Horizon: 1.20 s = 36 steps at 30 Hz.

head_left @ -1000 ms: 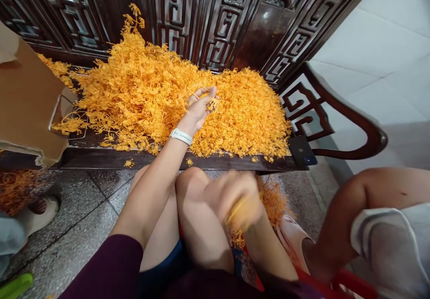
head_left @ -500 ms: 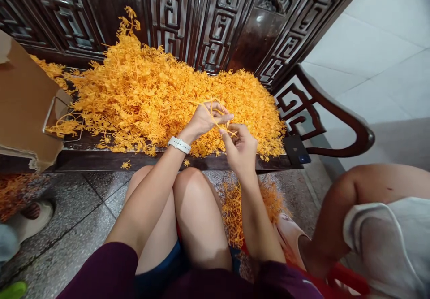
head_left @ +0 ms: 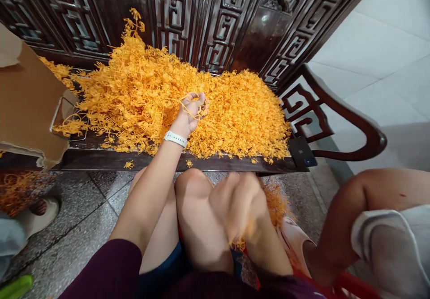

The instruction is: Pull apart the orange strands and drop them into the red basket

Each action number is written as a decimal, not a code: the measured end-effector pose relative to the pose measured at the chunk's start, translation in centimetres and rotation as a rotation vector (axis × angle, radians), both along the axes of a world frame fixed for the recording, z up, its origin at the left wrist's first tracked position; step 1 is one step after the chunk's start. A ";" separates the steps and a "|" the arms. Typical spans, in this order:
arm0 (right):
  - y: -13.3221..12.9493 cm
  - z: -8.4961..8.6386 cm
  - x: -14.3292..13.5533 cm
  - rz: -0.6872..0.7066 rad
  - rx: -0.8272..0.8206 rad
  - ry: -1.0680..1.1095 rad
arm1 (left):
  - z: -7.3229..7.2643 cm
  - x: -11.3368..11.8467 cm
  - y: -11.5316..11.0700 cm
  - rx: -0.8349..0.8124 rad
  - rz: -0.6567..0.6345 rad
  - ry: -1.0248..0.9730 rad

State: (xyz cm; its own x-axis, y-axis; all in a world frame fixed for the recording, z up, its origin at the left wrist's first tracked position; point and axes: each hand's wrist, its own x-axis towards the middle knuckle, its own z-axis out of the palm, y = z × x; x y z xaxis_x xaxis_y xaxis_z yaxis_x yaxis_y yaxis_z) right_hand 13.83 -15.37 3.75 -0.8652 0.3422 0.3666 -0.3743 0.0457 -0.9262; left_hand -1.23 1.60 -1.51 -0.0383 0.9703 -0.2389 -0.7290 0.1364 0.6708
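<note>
Above the front of a large heap of small yellow-orange plastic sprigs (head_left: 134, 93), my left hand (head_left: 192, 110) is closed with thin strands of a yellow-orange plastic sprig (head_left: 184, 106) looped about its fingers. A pale watch strap (head_left: 175, 138) circles that wrist. My right hand (head_left: 243, 205) is lowered beside my right knee, smeared by motion. A blurred orange patch shows just below it; whether the hand holds it I cannot tell. Two loose sprigs lie on the bench's front edge.
The heap covers a dark carved wooden bench (head_left: 101, 161). A cardboard box (head_left: 36, 101) stands at left, a phone (head_left: 302, 152) lies near the armrest (head_left: 349, 119). Orange scraps (head_left: 277, 205) are on the floor. Another person's leg (head_left: 363, 205) is at right, a shoe (head_left: 45, 216) at left.
My hands have come apart. The right hand has dropped from the strands to beside my knee; the left has drawn slightly left with strands still about its fingers.
</note>
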 end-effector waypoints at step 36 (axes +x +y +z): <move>-2.8 -3.8 -1.0 0.111 0.227 -0.241 | 1.6 -1.4 -2.9 0.332 -0.049 0.214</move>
State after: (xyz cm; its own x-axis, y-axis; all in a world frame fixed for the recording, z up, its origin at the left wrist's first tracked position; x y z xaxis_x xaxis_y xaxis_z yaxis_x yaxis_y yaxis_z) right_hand 12.85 -18.18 -0.04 -0.9634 0.1745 0.2034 -0.1605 0.2321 -0.9594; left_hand -2.63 -1.30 0.09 -0.0047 0.9954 0.0962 -0.5661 -0.0819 0.8202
